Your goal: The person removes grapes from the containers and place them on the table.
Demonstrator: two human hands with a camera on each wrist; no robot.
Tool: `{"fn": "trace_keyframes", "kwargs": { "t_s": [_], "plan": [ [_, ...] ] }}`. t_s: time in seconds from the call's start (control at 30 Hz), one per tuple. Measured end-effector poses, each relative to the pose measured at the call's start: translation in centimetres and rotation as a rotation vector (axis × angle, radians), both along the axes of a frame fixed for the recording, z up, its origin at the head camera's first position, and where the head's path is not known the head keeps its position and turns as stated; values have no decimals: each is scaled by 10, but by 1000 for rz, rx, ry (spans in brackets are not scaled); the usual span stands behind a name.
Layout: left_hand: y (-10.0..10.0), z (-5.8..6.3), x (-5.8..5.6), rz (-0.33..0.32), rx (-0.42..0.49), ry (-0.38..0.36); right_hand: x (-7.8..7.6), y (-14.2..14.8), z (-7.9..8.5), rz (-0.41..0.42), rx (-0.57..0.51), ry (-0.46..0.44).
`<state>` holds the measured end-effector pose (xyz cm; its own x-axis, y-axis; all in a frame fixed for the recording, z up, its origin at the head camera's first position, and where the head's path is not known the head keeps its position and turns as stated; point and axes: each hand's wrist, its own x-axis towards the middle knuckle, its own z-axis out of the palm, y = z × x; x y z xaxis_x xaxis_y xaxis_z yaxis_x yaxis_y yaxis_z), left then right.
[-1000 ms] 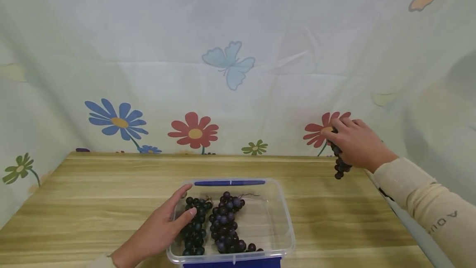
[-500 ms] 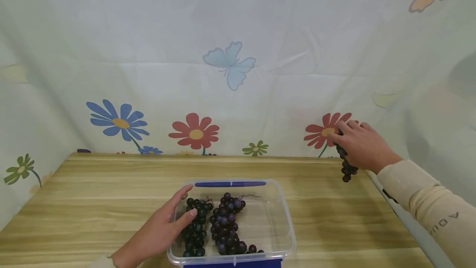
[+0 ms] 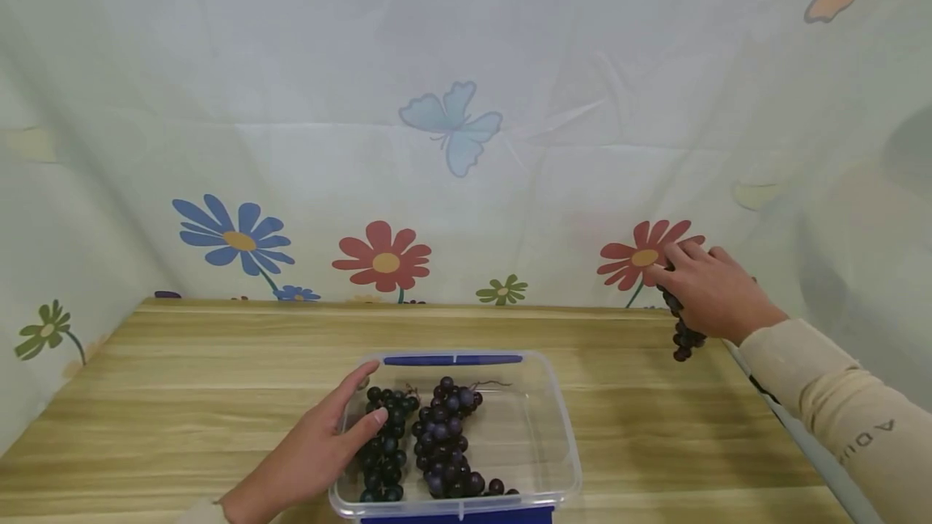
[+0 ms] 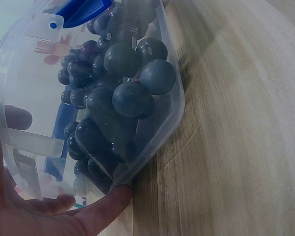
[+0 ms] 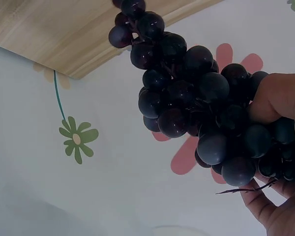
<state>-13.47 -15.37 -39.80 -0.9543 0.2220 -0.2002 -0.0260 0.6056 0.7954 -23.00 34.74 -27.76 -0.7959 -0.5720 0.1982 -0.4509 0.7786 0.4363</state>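
My right hand (image 3: 717, 289) grips a bunch of dark grapes (image 5: 182, 93) at the back right, raised over the table's far corner. The bunch dangles from the fingers with its narrow end down; a thin stem pokes out beside the fingers in the right wrist view. My left hand (image 3: 316, 443) holds the left wall of a clear plastic container (image 3: 571, 443), thumb over the rim and fingers along the outside. Inside lie a greenish-black bunch of grapes (image 3: 382, 447) on the left, partly behind the thumb, and a purple-black bunch (image 3: 440, 443) in the middle.
The container has blue clips (image 3: 451, 360) at its front and back and stands on a wood-grain table (image 3: 240, 378). A white curtain (image 3: 291, 63) printed with flowers and butterflies surrounds the back and sides. The table's right edge (image 3: 786, 427) runs under the right forearm.
My right hand has drifted slightly right and down with the grapes still in its grip. The left hand and the container have stayed in place.
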Motion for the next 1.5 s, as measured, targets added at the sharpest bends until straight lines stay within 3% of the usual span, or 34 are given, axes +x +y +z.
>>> {"fn": "trace_keyframes", "kwargs": {
  "t_s": [0.7,1.07,1.5],
  "plan": [
    [-2,-3,2,9,-4,-14,10,3,-24,-52,135,-12],
    [-1,-2,1,9,-16,-11,15,6,-38,-27,124,30],
    [-3,-2,1,-1,-28,-7,18,0,-44,-34,67,34]
  ]
}}
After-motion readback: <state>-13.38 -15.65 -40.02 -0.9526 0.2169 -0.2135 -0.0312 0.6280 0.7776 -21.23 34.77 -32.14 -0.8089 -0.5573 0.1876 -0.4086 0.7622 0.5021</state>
